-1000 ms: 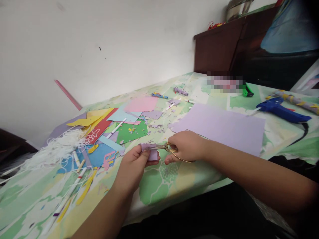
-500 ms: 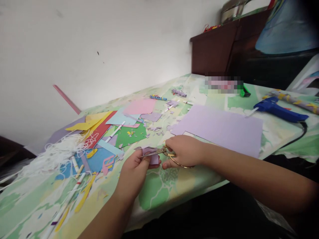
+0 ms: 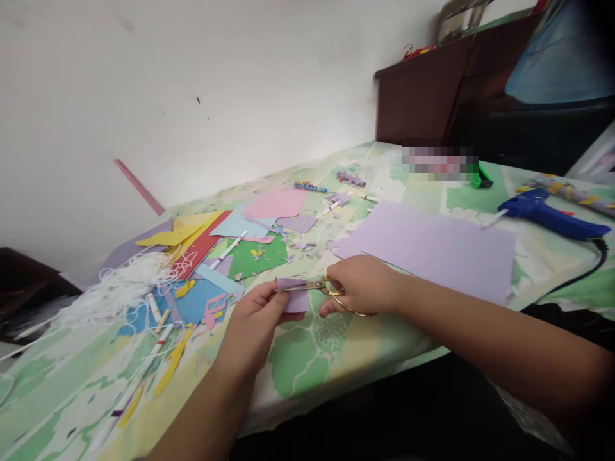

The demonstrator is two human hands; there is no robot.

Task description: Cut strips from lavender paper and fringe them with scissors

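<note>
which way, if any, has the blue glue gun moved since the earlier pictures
No: the blue glue gun lies at the same far right corner of the large purple sheet as before.

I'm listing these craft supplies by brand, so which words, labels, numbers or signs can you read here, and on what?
None can be read.
White markers: coloured bands show; any print is too small to read.
Blue glue gun: no lettering can be made out.
Scissors and small purple paper: no legible marking.
Pixelated patch: unreadable.
</note>
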